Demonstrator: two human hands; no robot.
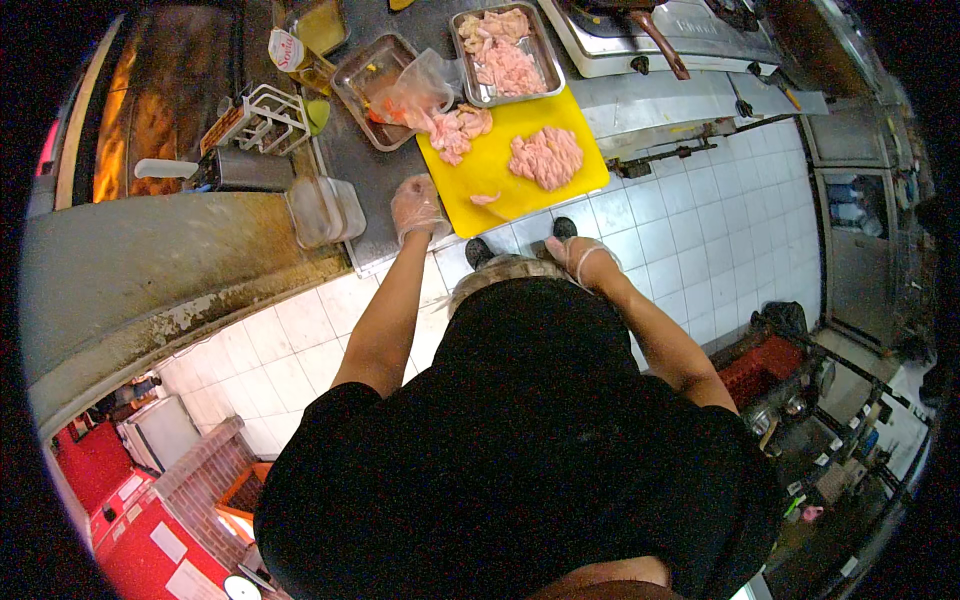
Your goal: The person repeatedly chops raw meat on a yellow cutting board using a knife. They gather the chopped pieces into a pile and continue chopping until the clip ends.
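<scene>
On a yellow cutting board (480,180) lie a flattened mound of raw pink meat strips (547,157), a looser heap of raw meat (459,133) and a small loose strip (485,199). My left hand (417,204), in a clear plastic glove, rests on the dark counter beside the board's left edge. At the front of my waist is my gloved right hand (577,256), off the board; its fingers are partly hidden. Behind the board stands a metal tray of raw meat (506,56). A clear plastic bag (420,86) lies over a second metal tray (375,94).
A gas stove (675,37) with a pan handle (660,45) reaching over its front stands back right. Left are an oil bottle (300,60), a white wire rack (274,120), a white-handled tool (166,169) and stacked plastic containers (324,211). Tiled floor lies below the counter edge.
</scene>
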